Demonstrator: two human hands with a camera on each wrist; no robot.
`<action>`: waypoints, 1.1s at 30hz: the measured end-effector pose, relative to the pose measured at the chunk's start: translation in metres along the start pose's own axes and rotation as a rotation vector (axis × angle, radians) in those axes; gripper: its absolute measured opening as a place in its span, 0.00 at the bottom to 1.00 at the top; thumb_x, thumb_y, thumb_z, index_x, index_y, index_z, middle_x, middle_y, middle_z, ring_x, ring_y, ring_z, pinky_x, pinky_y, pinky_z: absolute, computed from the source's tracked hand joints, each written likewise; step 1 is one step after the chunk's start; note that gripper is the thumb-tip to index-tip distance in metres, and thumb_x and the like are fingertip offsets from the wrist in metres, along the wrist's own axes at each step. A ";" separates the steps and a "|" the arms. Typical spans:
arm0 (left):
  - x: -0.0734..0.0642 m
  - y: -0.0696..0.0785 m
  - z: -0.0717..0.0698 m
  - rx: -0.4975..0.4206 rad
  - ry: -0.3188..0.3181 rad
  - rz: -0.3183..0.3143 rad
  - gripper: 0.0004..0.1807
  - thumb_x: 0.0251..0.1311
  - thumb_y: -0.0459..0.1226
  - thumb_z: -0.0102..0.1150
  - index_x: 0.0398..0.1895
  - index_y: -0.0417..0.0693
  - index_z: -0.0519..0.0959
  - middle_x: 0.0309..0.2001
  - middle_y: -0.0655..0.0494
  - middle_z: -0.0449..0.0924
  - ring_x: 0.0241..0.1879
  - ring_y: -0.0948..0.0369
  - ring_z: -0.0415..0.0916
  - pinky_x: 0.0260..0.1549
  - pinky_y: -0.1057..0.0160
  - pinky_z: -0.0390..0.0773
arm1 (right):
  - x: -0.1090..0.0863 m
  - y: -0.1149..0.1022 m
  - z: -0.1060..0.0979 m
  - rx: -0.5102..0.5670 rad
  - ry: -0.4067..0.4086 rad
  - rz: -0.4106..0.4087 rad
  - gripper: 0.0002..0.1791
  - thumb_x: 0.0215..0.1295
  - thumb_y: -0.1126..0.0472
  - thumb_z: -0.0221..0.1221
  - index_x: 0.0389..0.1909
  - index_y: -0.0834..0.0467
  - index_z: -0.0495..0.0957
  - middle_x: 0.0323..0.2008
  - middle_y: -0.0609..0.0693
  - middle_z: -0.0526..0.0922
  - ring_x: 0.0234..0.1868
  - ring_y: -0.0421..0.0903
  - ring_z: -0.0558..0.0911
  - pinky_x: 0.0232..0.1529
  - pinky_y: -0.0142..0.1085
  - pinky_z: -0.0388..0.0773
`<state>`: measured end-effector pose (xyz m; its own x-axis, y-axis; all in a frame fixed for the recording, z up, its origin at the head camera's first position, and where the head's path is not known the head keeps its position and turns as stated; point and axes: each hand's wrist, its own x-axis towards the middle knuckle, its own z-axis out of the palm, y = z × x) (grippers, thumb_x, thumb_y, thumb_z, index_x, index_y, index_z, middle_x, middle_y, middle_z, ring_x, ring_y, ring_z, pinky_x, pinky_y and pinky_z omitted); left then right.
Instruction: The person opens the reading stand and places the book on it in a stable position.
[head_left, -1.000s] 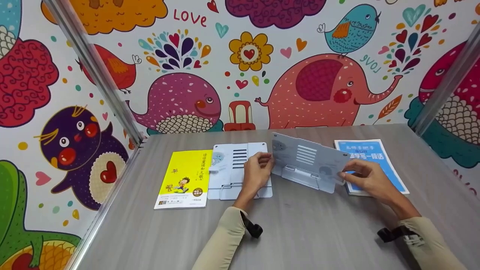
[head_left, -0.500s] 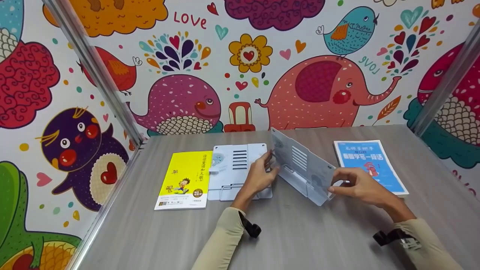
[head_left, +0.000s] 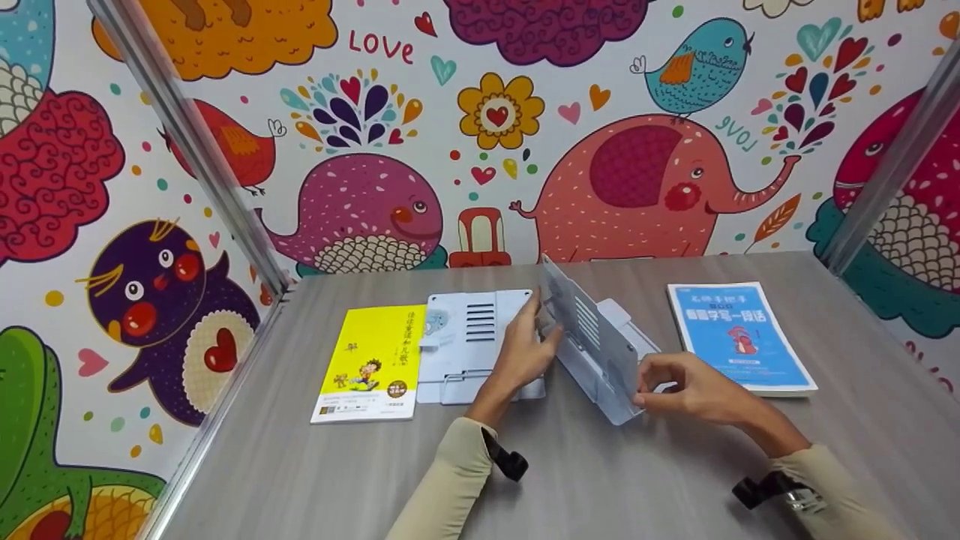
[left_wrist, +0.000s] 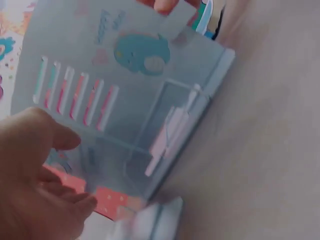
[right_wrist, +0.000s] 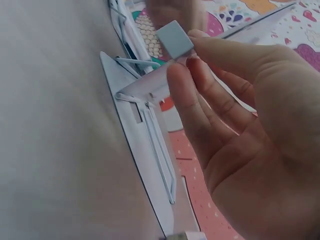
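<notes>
A light grey metal book stand (head_left: pixel 592 337) with slots and a bottom ledge stands upright and angled in the head view. My right hand (head_left: pixel 694 390) pinches its near edge; a small grey tab (right_wrist: pixel 175 40) shows at the fingertips in the right wrist view. My left hand (head_left: pixel 525 345) is by the far edge, thumb and fingers apart on the slotted side. In the left wrist view, the panel shows a blue animal print (left_wrist: pixel 142 54) beyond that hand. Whether those fingers touch the panel is unclear. A matching stand (head_left: pixel 480 322) lies flat behind the left hand.
A yellow book (head_left: pixel 371 364) lies beside the flat stand, on the left. On the right lies a blue book (head_left: pixel 739 337). Patterned walls (head_left: pixel 495 112) close off the table (head_left: pixel 570 465) at the back and sides.
The upright stand has turned, its near edge swinging left and toward me with my right hand. More of its back now shows. My left hand has stayed near the far edge.
</notes>
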<state>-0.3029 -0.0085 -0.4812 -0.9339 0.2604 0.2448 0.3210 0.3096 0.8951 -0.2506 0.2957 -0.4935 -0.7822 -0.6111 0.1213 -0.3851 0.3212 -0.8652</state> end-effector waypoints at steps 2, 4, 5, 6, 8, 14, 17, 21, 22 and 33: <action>-0.003 0.013 0.000 0.020 0.058 0.052 0.44 0.77 0.37 0.60 0.89 0.44 0.49 0.88 0.46 0.52 0.86 0.49 0.55 0.82 0.47 0.62 | 0.001 0.000 0.004 0.009 -0.013 -0.006 0.06 0.73 0.62 0.69 0.44 0.53 0.82 0.42 0.52 0.89 0.44 0.50 0.90 0.47 0.40 0.90; -0.007 0.027 0.001 0.059 0.119 0.125 0.43 0.76 0.38 0.62 0.89 0.47 0.52 0.88 0.48 0.54 0.87 0.52 0.55 0.82 0.48 0.62 | 0.002 -0.001 0.006 0.012 -0.017 -0.008 0.06 0.73 0.62 0.69 0.44 0.53 0.82 0.41 0.52 0.89 0.43 0.50 0.90 0.47 0.40 0.90; -0.010 0.034 0.001 0.080 0.140 0.171 0.42 0.76 0.39 0.62 0.88 0.49 0.55 0.88 0.50 0.55 0.87 0.53 0.54 0.81 0.49 0.64 | 0.002 -0.002 0.007 0.012 -0.019 -0.008 0.05 0.73 0.62 0.69 0.45 0.53 0.82 0.41 0.52 0.89 0.42 0.50 0.90 0.46 0.40 0.90; -0.013 0.041 0.001 0.104 0.154 0.220 0.41 0.76 0.40 0.63 0.87 0.51 0.58 0.87 0.51 0.55 0.87 0.53 0.54 0.81 0.49 0.64 | 0.002 -0.003 0.008 0.014 -0.023 -0.007 0.05 0.73 0.61 0.69 0.45 0.53 0.82 0.41 0.52 0.89 0.42 0.51 0.90 0.47 0.40 0.91; -0.020 0.053 0.000 0.165 0.169 0.318 0.36 0.75 0.44 0.65 0.83 0.55 0.66 0.86 0.52 0.58 0.86 0.53 0.57 0.78 0.50 0.68 | 0.003 -0.004 0.011 0.029 -0.031 -0.011 0.05 0.74 0.62 0.69 0.45 0.54 0.82 0.40 0.53 0.89 0.40 0.55 0.90 0.46 0.42 0.91; -0.043 0.069 -0.003 0.369 0.112 0.536 0.25 0.73 0.54 0.68 0.69 0.62 0.83 0.77 0.53 0.75 0.80 0.54 0.69 0.74 0.51 0.75 | 0.006 -0.008 0.020 0.102 -0.063 -0.050 0.05 0.75 0.66 0.66 0.46 0.59 0.80 0.36 0.64 0.87 0.35 0.64 0.88 0.42 0.51 0.92; -0.051 0.069 -0.004 0.416 0.078 0.572 0.24 0.70 0.55 0.70 0.66 0.62 0.86 0.74 0.54 0.79 0.80 0.55 0.70 0.75 0.51 0.74 | 0.007 -0.009 0.022 0.110 -0.073 -0.051 0.04 0.76 0.65 0.65 0.46 0.59 0.80 0.35 0.68 0.86 0.34 0.64 0.88 0.41 0.52 0.91; -0.054 0.067 -0.006 0.399 0.068 0.557 0.24 0.66 0.55 0.74 0.62 0.59 0.87 0.73 0.54 0.79 0.79 0.56 0.70 0.73 0.56 0.75 | 0.008 -0.008 0.022 0.067 -0.099 -0.029 0.04 0.78 0.63 0.64 0.48 0.56 0.83 0.37 0.64 0.88 0.35 0.63 0.88 0.41 0.46 0.91; -0.055 0.067 -0.006 0.387 0.068 0.551 0.24 0.65 0.55 0.75 0.61 0.58 0.87 0.73 0.53 0.79 0.79 0.56 0.71 0.72 0.58 0.76 | 0.008 -0.007 0.021 0.050 -0.101 -0.024 0.04 0.78 0.62 0.64 0.48 0.55 0.84 0.37 0.63 0.89 0.36 0.62 0.88 0.41 0.45 0.91; -0.052 0.066 -0.010 0.335 0.003 0.546 0.21 0.68 0.50 0.75 0.59 0.55 0.84 0.74 0.51 0.77 0.80 0.54 0.69 0.72 0.60 0.74 | 0.003 0.014 0.013 -0.376 0.229 0.093 0.18 0.68 0.61 0.74 0.57 0.57 0.84 0.48 0.54 0.85 0.39 0.41 0.82 0.38 0.29 0.82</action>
<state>-0.2351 -0.0110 -0.4307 -0.6222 0.4592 0.6340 0.7820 0.4018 0.4764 -0.2523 0.2886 -0.5118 -0.8939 -0.4051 0.1920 -0.4259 0.6339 -0.6456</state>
